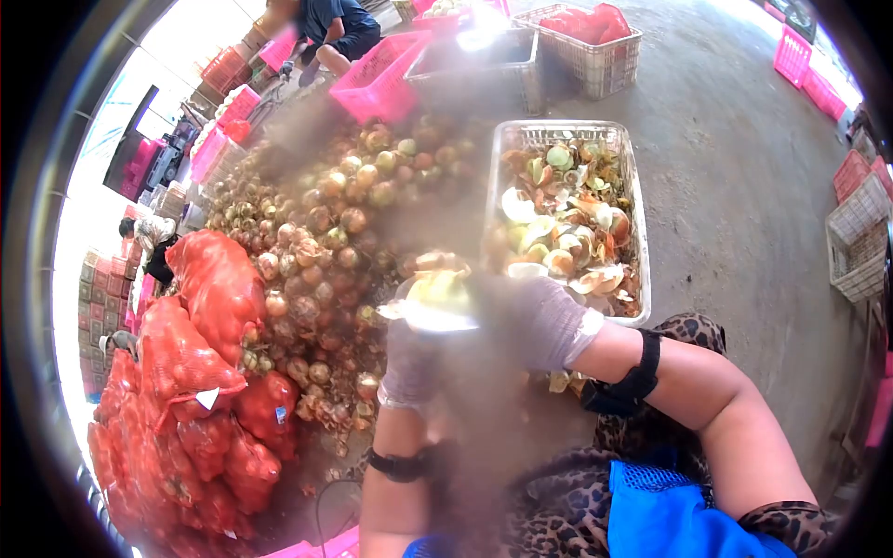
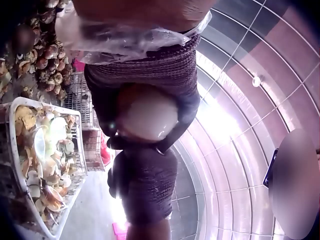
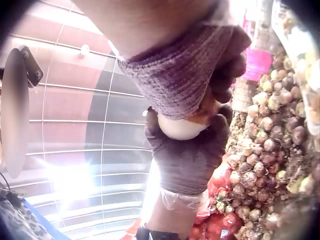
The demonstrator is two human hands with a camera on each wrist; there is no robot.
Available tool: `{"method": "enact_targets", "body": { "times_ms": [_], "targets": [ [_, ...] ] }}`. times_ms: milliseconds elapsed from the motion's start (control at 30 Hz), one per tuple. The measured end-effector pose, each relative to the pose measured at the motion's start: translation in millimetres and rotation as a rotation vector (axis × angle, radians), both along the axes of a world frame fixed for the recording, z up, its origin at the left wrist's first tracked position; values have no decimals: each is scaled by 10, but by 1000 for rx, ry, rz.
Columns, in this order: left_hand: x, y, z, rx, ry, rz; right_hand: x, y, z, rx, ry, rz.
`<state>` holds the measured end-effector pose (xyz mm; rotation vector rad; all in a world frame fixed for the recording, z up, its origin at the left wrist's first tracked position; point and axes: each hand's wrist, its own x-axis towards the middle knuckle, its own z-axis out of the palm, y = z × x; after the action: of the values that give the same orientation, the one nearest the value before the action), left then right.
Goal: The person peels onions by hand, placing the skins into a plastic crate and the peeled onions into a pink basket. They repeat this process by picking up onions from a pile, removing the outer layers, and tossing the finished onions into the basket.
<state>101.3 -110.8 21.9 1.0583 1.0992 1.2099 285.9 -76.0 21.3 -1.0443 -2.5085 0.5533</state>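
A pale, partly peeled onion (image 2: 150, 117) sits in my gloved left hand (image 2: 142, 75), whose fingers and thumb curl round its sides. My gloved right hand (image 3: 175, 75) is right against the same onion, its fingers bent. Brown onion skin (image 3: 209, 111) shows between that hand and the onion's pale surface. In the head view both the left hand (image 1: 409, 363) and the right hand (image 1: 549, 321) are held in front of the body, and glare and a blur cover part of the onion. What else the right fingers hold is hidden.
A white crate (image 1: 640, 232) of onion peels stands just ahead on the right. A large heap of unpeeled onions (image 1: 321, 223) spreads ahead on the left, beside red mesh sacks (image 1: 186, 400). Farther off are a pink crate (image 1: 381, 74), other crates and a crouching person (image 1: 339, 33).
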Motion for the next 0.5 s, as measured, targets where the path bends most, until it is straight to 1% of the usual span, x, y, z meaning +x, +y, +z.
{"method": "enact_targets", "body": {
  "times_ms": [67,167,233,267,300,333,367,400,433,467,500],
  "targets": [
    [13,-1,73,1,-19,-46,15,37,-50,49,-24,40],
    [67,-70,99,-15,-156,7,53,88,21,51,-95,63],
    [95,-111,109,-63,-268,2,90,145,-34,133,-48,26],
    [97,-128,120,-85,-324,-2,83,244,-197,100,-126,-13],
    [68,-153,122,-86,-302,-26,74,342,-361,69,-209,-50],
    [18,-209,115,-89,-281,-41,48,501,-623,-42,-393,-98],
    [-29,-245,101,-88,-257,-65,234,641,-804,-216,-446,-144],
    [-129,-265,27,90,-376,-147,423,787,-977,-379,-508,-199],
    [-213,-218,16,71,-374,-52,423,745,-865,-403,-433,-364],
    [-272,-213,-19,55,-388,74,373,737,-812,-310,-397,-344],
    [-304,-276,-57,30,-414,219,278,605,-633,-356,-240,-347]
  ]
}}
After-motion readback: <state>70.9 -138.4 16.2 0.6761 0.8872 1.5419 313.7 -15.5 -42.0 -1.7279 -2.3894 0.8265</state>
